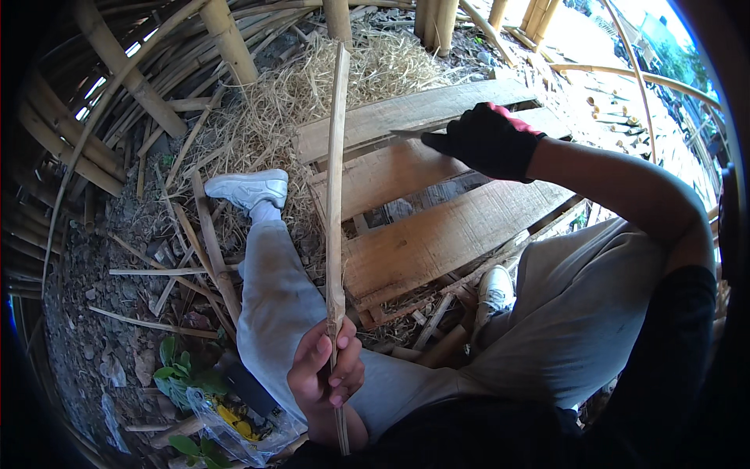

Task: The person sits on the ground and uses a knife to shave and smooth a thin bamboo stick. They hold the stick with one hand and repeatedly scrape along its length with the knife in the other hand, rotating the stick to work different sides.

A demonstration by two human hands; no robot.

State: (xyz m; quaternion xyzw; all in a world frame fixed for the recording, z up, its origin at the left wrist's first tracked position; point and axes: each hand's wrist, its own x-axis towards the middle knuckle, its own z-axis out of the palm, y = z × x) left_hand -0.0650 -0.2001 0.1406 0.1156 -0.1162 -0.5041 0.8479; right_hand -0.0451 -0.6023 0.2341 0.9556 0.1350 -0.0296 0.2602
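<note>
My bare left hand [325,367] is wrapped round the lower part of a long split bamboo strip [336,195], which stands nearly upright in front of me. The strip's far end reaches past the straw, and a short tail sticks out below my fist. Well off to the right, my right hand [491,142] wears a black and red glove and is closed on a knife. Only the knife's narrow blade [406,134] shows, pointing left; its handle is hidden in the glove. Blade and strip are apart. Beneath the right hand lies a slatted wooden platform [461,234].
A heap of pale shavings [367,70] lies beyond the platform. Bamboo poles [226,43] stand along the far and left sides. Loose strips [156,271] litter the ground at left. A plastic bag with yellow things [234,422] sits near my left leg [277,289].
</note>
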